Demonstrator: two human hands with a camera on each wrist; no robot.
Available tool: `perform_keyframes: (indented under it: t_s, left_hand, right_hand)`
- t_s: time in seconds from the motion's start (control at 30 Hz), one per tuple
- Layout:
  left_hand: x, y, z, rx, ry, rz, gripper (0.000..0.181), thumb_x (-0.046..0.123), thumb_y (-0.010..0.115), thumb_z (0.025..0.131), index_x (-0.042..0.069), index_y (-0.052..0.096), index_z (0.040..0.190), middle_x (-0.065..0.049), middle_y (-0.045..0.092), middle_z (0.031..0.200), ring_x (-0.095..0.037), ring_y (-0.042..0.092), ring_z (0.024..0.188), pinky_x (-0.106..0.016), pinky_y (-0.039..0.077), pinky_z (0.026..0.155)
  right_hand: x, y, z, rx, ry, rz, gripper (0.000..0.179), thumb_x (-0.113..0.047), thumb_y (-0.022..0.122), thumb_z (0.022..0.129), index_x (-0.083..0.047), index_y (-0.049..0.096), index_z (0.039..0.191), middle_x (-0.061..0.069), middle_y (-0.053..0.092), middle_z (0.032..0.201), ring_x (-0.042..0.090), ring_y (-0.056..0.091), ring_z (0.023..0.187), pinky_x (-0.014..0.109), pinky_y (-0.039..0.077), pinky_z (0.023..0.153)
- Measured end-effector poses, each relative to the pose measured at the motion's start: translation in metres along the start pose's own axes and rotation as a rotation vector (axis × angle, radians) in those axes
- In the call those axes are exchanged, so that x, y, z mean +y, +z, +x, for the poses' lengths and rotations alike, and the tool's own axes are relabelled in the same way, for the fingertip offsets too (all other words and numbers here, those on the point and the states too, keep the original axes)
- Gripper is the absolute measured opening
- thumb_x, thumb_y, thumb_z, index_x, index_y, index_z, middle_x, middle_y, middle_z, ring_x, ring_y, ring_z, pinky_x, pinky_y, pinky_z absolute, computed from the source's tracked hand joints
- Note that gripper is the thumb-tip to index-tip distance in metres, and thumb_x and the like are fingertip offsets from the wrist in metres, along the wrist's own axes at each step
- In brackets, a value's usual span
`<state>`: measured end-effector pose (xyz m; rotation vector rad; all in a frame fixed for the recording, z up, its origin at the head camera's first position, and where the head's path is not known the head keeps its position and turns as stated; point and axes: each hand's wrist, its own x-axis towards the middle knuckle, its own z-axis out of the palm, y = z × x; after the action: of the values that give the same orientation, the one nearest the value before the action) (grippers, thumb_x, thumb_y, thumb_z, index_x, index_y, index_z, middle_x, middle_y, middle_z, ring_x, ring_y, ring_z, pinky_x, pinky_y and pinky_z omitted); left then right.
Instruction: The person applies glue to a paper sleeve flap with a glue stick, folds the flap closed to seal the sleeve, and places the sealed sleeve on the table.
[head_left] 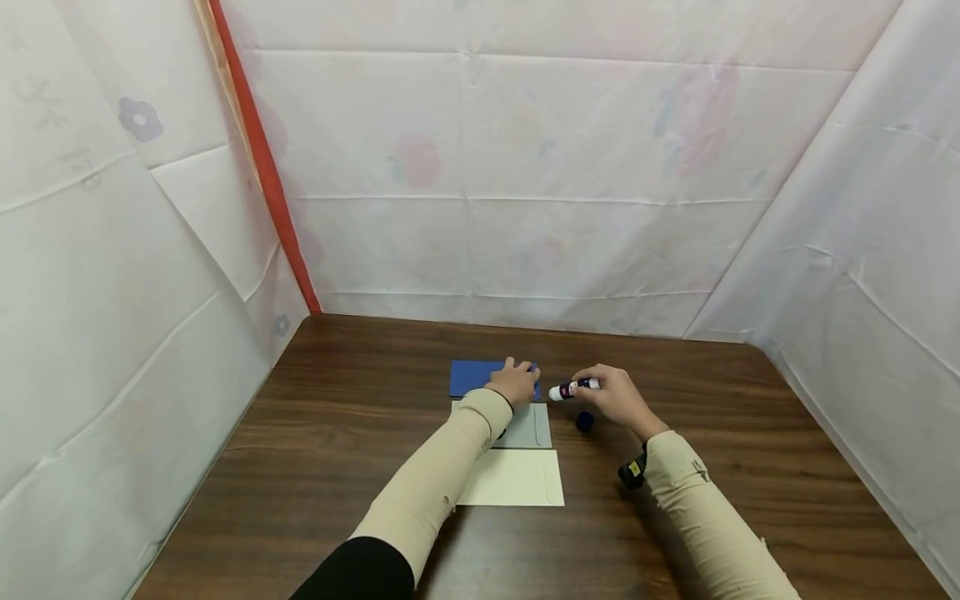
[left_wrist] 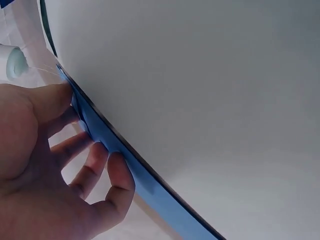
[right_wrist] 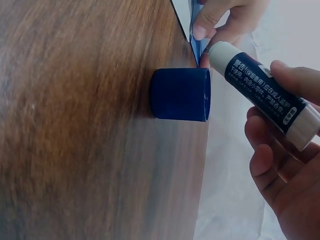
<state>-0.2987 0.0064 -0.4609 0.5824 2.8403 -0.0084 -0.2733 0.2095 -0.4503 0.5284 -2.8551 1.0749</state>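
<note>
At the back of a row of envelopes lies a blue envelope. My left hand is over its right end, thumb and curled fingertips holding the flap edge in the left wrist view. My right hand grips an uncapped glue stick between thumb and fingers, its white tip pointing left, just off the envelope's right end. A thin strand of glue stretches between tip and envelope in the left wrist view. The dark blue cap stands on the table below my right hand.
Nearer me, a light grey envelope and a cream envelope lie in line with the blue one, partly under my left forearm. All rest on a brown wood-grain table. White printed sheets hang around its back and sides.
</note>
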Motion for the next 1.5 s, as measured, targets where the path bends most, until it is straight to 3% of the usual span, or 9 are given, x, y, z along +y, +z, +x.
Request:
perform_keyframes:
  t_s: [0.13,0.3,0.57,0.77,0.9,1.07,1.23,1.37,1.5]
  left_hand:
    - [0.003,0.003,0.004,0.005,-0.013,-0.032,0.045,0.024,0.041,0.105,0.025,0.039,0.150,0.002,0.034,0.157,-0.028,0.035,0.134,-0.049,0.053,0.091]
    - [0.008,0.000,0.002,0.063,-0.014,-0.055,0.037,0.016,0.042,0.105,0.023,0.055,0.139,0.000,0.048,0.147,-0.027,0.042,0.128,-0.048,0.055,0.086]
    - [0.004,0.003,0.006,0.195,0.003,-0.145,0.023,0.008,0.054,0.098,0.012,0.077,0.094,-0.004,0.074,0.096,-0.025,0.061,0.100,-0.037,0.055,0.086]
    - [0.000,0.002,0.009,0.240,-0.001,-0.234,0.024,0.007,0.062,0.093,0.011,0.071,0.070,-0.003,0.072,0.073,-0.021,0.067,0.078,-0.030,0.053,0.061]
    - [-0.002,0.003,0.011,0.234,0.020,-0.235,0.019,0.007,0.061,0.093,0.011,0.073,0.078,-0.003,0.073,0.080,-0.022,0.067,0.084,-0.031,0.053,0.063]
    - [-0.002,0.006,0.014,0.168,0.040,-0.121,0.013,0.012,0.061,0.096,0.013,0.073,0.102,-0.003,0.072,0.098,-0.024,0.062,0.101,-0.035,0.055,0.077]
    - [0.000,0.003,0.012,0.129,0.028,-0.081,0.029,0.018,0.061,0.097,0.012,0.062,0.125,-0.004,0.065,0.122,-0.025,0.056,0.116,-0.037,0.054,0.087]
    - [-0.002,0.000,0.008,0.079,0.017,-0.100,0.031,0.018,0.057,0.099,0.012,0.061,0.129,-0.006,0.054,0.134,-0.027,0.049,0.121,-0.038,0.055,0.082]
    - [-0.007,0.012,0.020,0.055,0.024,-0.082,0.029,0.019,0.058,0.098,0.014,0.064,0.127,-0.005,0.048,0.139,-0.029,0.044,0.120,-0.036,0.054,0.073]
  right_hand:
    - [0.001,0.000,0.000,0.004,-0.002,0.000,0.020,-0.018,0.073,0.087,-0.007,0.074,0.103,0.013,0.070,0.102,0.016,0.057,0.077,0.028,0.046,0.064]
    - [0.001,0.000,0.000,0.011,-0.003,-0.001,0.019,-0.017,0.074,0.086,-0.006,0.074,0.102,0.013,0.070,0.100,0.016,0.055,0.074,0.027,0.045,0.062]
    - [0.001,0.002,-0.001,0.025,-0.005,-0.001,0.018,-0.017,0.075,0.086,-0.007,0.075,0.101,0.012,0.070,0.099,0.015,0.055,0.075,0.026,0.045,0.063]
    - [0.003,0.003,-0.003,0.034,-0.009,-0.007,0.018,-0.016,0.076,0.084,-0.007,0.075,0.099,0.012,0.071,0.097,0.015,0.056,0.076,0.026,0.045,0.063]
    - [0.003,0.003,-0.003,0.038,-0.010,-0.004,0.018,-0.016,0.076,0.084,-0.007,0.075,0.099,0.011,0.071,0.097,0.015,0.056,0.076,0.026,0.045,0.064]
    - [0.001,0.002,-0.004,0.028,-0.009,0.001,0.019,-0.017,0.076,0.085,-0.007,0.075,0.100,0.012,0.071,0.100,0.017,0.058,0.078,0.029,0.046,0.066]
    - [0.000,0.001,-0.002,0.022,0.001,0.008,0.019,-0.017,0.075,0.085,-0.007,0.075,0.101,0.012,0.070,0.101,0.017,0.058,0.078,0.029,0.047,0.067]
    - [-0.001,0.002,-0.001,0.020,-0.003,0.018,0.019,-0.018,0.075,0.085,-0.007,0.075,0.100,0.013,0.070,0.099,0.016,0.057,0.076,0.027,0.046,0.064]
    - [0.000,0.003,-0.002,0.020,-0.001,0.024,0.019,-0.017,0.075,0.085,-0.006,0.075,0.100,0.012,0.070,0.098,0.015,0.056,0.075,0.026,0.045,0.062]
